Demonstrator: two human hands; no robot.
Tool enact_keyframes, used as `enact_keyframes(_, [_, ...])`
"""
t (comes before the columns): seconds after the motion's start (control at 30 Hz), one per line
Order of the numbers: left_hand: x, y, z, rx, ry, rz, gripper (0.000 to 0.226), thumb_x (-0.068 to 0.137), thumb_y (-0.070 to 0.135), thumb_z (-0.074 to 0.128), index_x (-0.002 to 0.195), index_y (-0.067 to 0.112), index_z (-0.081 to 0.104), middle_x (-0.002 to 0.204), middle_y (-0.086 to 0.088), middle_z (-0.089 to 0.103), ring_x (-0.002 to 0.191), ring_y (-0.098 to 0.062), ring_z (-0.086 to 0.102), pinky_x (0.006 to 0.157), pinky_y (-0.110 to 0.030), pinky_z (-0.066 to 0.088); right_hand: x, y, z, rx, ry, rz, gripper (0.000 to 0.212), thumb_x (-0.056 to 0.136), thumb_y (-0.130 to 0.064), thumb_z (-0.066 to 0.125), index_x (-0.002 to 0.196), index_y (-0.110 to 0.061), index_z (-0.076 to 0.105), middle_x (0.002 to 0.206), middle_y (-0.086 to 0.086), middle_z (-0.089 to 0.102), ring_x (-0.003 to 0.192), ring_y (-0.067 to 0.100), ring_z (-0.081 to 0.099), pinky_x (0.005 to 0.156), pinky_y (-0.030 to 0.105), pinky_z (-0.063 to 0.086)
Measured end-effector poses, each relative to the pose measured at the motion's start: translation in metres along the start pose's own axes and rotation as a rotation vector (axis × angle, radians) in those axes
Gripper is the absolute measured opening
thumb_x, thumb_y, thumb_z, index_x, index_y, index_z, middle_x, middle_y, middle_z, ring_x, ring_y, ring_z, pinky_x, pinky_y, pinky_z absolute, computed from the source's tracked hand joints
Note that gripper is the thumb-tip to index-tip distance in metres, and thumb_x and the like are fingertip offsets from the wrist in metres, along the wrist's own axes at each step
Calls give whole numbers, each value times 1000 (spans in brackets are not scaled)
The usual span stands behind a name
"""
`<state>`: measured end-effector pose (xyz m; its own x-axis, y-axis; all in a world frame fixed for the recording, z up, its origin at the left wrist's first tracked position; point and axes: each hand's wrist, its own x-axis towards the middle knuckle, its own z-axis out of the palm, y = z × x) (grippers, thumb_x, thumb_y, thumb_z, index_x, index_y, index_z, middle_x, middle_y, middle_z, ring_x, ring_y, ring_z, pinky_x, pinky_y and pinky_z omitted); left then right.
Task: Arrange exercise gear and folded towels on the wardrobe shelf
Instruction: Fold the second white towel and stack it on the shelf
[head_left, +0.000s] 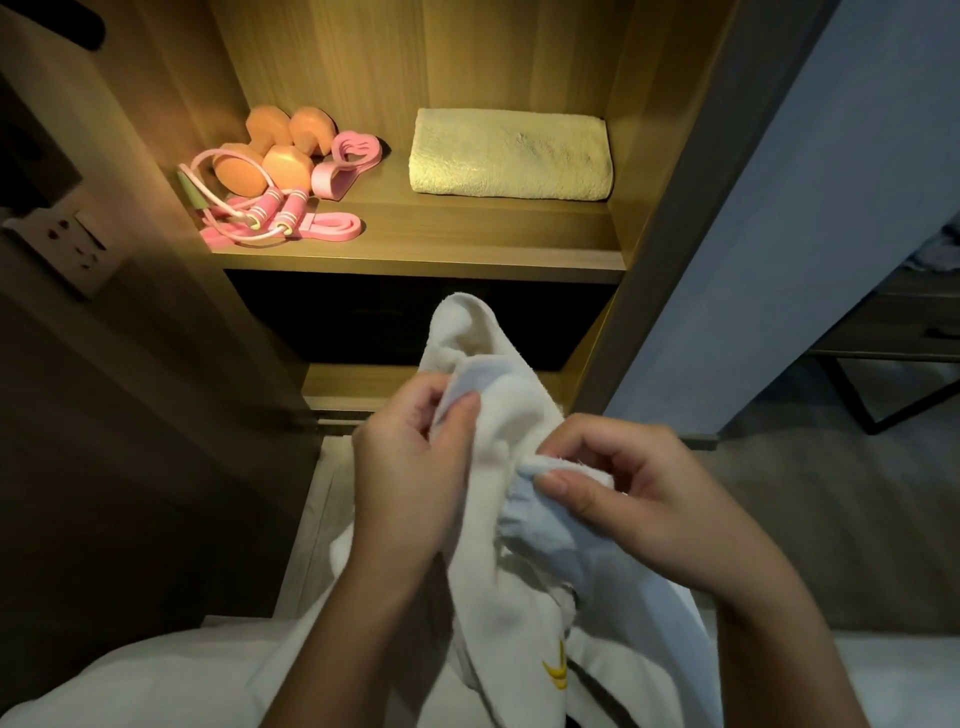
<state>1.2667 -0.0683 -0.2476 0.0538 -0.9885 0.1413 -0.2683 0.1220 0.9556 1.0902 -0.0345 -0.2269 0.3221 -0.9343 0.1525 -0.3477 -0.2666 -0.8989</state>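
A white towel (498, 415) hangs loose and crumpled in front of me, below the lit wardrobe shelf (426, 249). My left hand (410, 467) pinches its upper edge, and my right hand (623, 493) pinches a fold lower down. On the shelf's right lies a folded pale yellow towel (509, 154). At the shelf's left sit orange dumbbells (270, 148), a pink skipping rope (260, 213) and pink resistance bands (343, 166).
A dark drawer front (395, 317) sits under the shelf. A wall socket (72, 244) is on the left panel. The wardrobe door (779, 208) stands open on the right, with a desk (893, 322) beyond it. White bedding (156, 675) lies below my arms.
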Motion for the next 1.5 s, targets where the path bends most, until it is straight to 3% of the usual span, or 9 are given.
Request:
enact_keyframes(0.17, [-15, 11, 16, -219, -160, -46, 14, 95, 17, 56, 87, 16, 68, 72, 7, 69, 68, -1, 66, 55, -10, 47, 13, 1, 8, 63, 210, -16, 10, 91, -24, 62, 89, -17, 69, 82, -14, 66, 75, 6, 63, 64, 11, 43])
enact_keyframes(0.43, [-17, 2, 19, -148, -200, 33, 20, 97, 32, 46, 95, 28, 65, 86, 11, 69, 83, -5, 66, 68, -15, 52, 13, 10, 18, 112, 362, 48, 7, 91, -28, 62, 89, -23, 67, 82, -12, 66, 76, 6, 64, 61, 13, 46])
enact_keyframes(0.53, [-17, 0, 20, -115, -242, 64, 26, 97, 34, 43, 100, 22, 65, 87, 9, 69, 87, -6, 66, 72, -18, 54, 13, 11, 21, 87, 414, 58, 5, 91, -28, 63, 88, -25, 66, 83, -14, 66, 78, 4, 64, 61, 11, 46])
enact_keyframes(0.67, [-17, -4, 18, -79, -310, 109, 29, 95, 32, 41, 90, 13, 63, 76, 7, 64, 74, -10, 62, 62, -18, 49, 13, 13, 24, 46, 489, 84, 5, 91, -26, 64, 86, -25, 63, 82, -13, 65, 77, 7, 63, 60, 15, 49])
enact_keyframes(0.83, [-16, -8, 18, 93, -336, 192, 19, 94, 32, 49, 81, 22, 57, 71, 8, 58, 65, -11, 56, 54, -18, 45, 11, 15, 22, -96, 517, 74, 8, 90, -29, 64, 84, -24, 62, 78, -9, 61, 73, 12, 61, 58, 27, 51])
enact_keyframes(0.93, [-13, -8, 15, 127, -336, 225, 17, 95, 29, 48, 85, 20, 59, 72, 10, 60, 71, -8, 59, 57, -16, 45, 12, 14, 9, -176, 453, 46, 8, 89, -28, 66, 95, -23, 65, 95, -13, 60, 91, 10, 60, 71, 25, 50])
enact_keyframes(1.07, [-8, -4, 11, 197, -378, 312, 19, 96, 27, 48, 90, 15, 62, 73, 11, 60, 72, -7, 58, 59, -19, 44, 19, 8, -20, -245, 179, 10, 33, 87, -41, 58, 113, -22, 67, 113, -15, 62, 110, 3, 57, 91, 19, 47])
enact_keyframes(1.33, [-13, 3, 11, 207, -262, 219, 3, 93, 27, 63, 92, 30, 64, 75, 13, 67, 77, -1, 62, 62, -15, 48, 33, -11, -41, -475, -93, -32, 25, 85, -42, 59, 92, -19, 65, 83, -6, 64, 78, 12, 60, 63, 26, 48])
enact_keyframes(1.5, [-6, 30, 10, 99, -118, 268, 15, 90, 27, 66, 94, 31, 52, 84, 13, 64, 81, -2, 65, 70, -28, 56, 56, -50, -61, -494, 53, -151, 9, 89, -31, 65, 87, -22, 66, 77, -6, 64, 71, 11, 59, 60, 30, 49])
